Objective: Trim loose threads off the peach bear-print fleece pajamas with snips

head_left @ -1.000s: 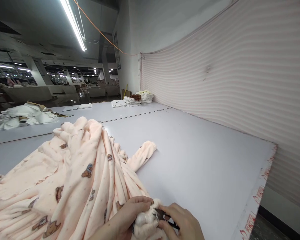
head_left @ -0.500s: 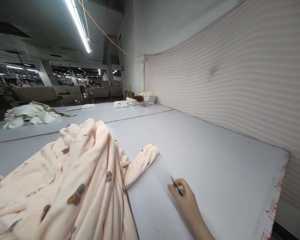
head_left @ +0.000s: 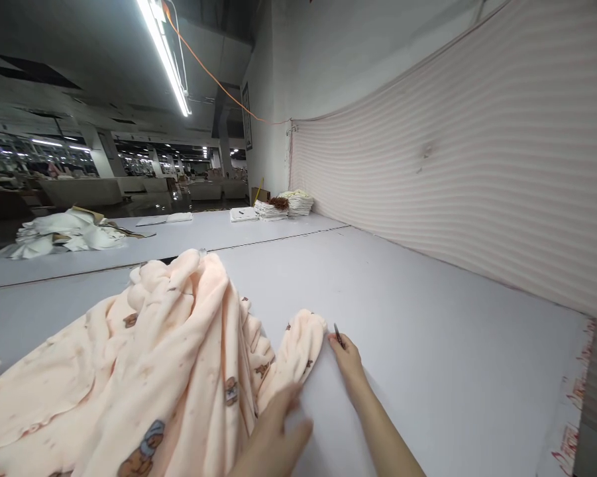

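A heap of pale peach plush garment fabric (head_left: pixel 179 358), printed with brown bears, lies bunched on the table at left. One sleeve (head_left: pixel 301 341) sticks out from it to the right. Beside the sleeve's end is my right hand (head_left: pixel 346 358), its fingers closed on a thin dark pointed tool (head_left: pixel 338 333); whether the fingers also touch the cuff I cannot tell. My left hand (head_left: pixel 278 430), smeared by motion, is low over the fabric's right edge near the base of the sleeve. Its thumb stands apart from the fingers, and no object shows in it.
The pale grey table (head_left: pixel 427 344) runs to a red-printed right edge (head_left: pixel 571 424). White cut pieces (head_left: pixel 74 232) lie heaped at far left, and folded white stacks (head_left: pixel 271 211) stand at the back. A striped cloth (head_left: pixel 452 185) hangs along the wall on the right.
My left hand has come into view at the bottom, over the fabric. The right hand has moved up to the sleeve's end with the tool in it. The sleeve now points more upward.
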Demonstrator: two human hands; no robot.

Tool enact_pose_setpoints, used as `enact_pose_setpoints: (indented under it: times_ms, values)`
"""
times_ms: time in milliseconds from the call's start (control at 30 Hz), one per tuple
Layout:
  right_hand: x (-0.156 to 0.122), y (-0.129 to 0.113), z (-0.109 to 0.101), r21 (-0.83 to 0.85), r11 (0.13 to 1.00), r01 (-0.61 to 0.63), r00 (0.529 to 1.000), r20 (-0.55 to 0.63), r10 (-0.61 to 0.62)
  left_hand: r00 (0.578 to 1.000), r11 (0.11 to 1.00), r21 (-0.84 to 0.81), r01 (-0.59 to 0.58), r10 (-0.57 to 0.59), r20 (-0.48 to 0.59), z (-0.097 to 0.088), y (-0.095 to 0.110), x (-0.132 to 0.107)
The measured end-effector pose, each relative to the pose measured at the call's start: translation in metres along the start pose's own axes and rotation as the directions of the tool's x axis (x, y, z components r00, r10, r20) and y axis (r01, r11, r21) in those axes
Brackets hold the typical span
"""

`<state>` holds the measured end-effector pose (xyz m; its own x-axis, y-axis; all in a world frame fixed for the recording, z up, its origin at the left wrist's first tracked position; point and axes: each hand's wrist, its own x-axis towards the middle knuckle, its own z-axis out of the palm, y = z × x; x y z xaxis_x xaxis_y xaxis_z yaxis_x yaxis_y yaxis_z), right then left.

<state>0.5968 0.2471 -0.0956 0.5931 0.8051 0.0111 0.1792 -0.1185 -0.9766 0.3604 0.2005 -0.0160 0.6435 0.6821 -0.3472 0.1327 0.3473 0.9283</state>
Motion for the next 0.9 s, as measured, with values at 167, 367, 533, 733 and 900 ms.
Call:
enact_pose_setpoints:
  times_ms: [167, 367, 533, 733, 900]
  values:
    - [0.028, -0.02, 0.007, 0.096, 0.995, -0.029, 0.999, -0.036, 0.032, 0.927, 0.972, 0.201, -0.12, 0.182, -0.327, 0.017, -0.009, 0.077]
    - [-0.038, -0.031, 0.009, 0.283, 0.954, -0.103, 0.994, 0.063, 0.088, 0.905, 0.936, 0.257, -0.24, 0.312, -0.29, 0.025, -0.033, 0.041]
    - [-0.15, -0.027, -0.013, 0.412, 0.904, -0.113, 0.993, 0.017, 0.117, 0.917, 0.933, 0.06, -0.354, 0.359, -0.174, 0.048, -0.029, 0.019]
    - [-0.197, -0.043, -0.05, 0.036, 0.995, 0.092, 0.922, -0.381, -0.072, 0.714, 0.691, 0.477, -0.543, 0.679, -0.171, 0.05, -0.037, -0.013]
    - [-0.206, -0.072, -0.063, -0.132, 0.964, 0.232, 0.947, -0.198, -0.255, 0.516, 0.403, 0.719, -0.566, 0.854, -0.073, 0.043, -0.048, -0.039]
